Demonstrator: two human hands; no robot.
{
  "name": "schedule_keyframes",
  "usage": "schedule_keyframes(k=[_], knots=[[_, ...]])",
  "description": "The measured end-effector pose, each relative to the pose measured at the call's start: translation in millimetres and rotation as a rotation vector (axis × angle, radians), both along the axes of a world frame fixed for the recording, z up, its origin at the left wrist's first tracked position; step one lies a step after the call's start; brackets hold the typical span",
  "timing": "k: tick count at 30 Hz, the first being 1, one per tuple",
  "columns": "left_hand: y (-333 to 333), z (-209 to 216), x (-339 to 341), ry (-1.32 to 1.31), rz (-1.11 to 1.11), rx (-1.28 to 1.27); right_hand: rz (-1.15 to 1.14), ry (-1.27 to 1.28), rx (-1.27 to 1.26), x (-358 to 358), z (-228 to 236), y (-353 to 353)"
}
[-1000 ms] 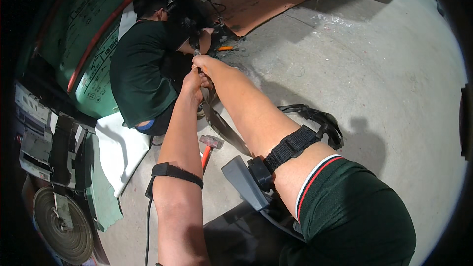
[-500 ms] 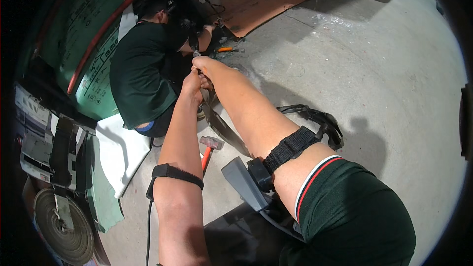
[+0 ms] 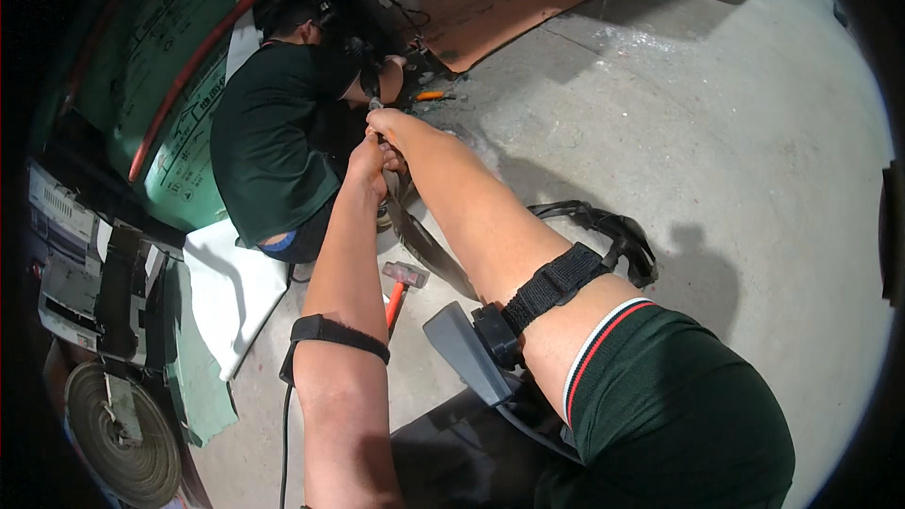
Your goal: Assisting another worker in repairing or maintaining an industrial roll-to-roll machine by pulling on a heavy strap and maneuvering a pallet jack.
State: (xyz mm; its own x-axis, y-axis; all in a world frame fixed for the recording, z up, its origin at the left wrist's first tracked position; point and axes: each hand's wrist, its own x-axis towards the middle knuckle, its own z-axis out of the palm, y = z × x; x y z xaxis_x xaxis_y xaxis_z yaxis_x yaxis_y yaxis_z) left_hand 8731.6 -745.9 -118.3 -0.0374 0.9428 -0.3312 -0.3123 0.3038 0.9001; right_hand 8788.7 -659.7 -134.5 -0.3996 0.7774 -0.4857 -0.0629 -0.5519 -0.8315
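Both my arms reach forward and away, bringing my hands together beside a crouching co-worker [image 3: 278,132]. My left hand [image 3: 370,165] is closed around a dark, flat strap [image 3: 424,243], which hangs from my grip and runs down behind my right forearm. Just beyond it, my right hand [image 3: 389,123] is closed on the same strap, farther along. Past my hands the strap leads up to a dark part beside the co-worker, where its far end is hard to make out. Below my hands, a hammer [image 3: 403,275] with a red handle lies on the concrete floor.
An orange-handled tool [image 3: 431,95] and a brown sheet [image 3: 500,14] lie on the floor ahead. Black looped straps [image 3: 608,226] are to the right of my forearm. At left are a white sheet [image 3: 231,287], a large roll of belting [image 3: 123,434] and green panels [image 3: 174,66].
The co-worker's reaching hand has shifted slightly back from the brown sheet. My hands and the strap have stayed nearly still.
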Motion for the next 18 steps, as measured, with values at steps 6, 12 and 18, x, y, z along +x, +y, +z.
schedule_keyframes(k=[6,12,18], knots=[[-0.6,1.1,0.4,-0.001,0.012,0.009,0.000,0.002,0.006,-0.6,-1.1,0.2],[0.7,-0.9,0.7,-0.002,0.024,0.007,-0.005,-0.008,0.007,1.4,0.6,1.3],[-0.3,0.2,-4.1,0.018,0.034,0.009,-0.004,-0.013,0.014,-3.0,3.9,-2.8]])
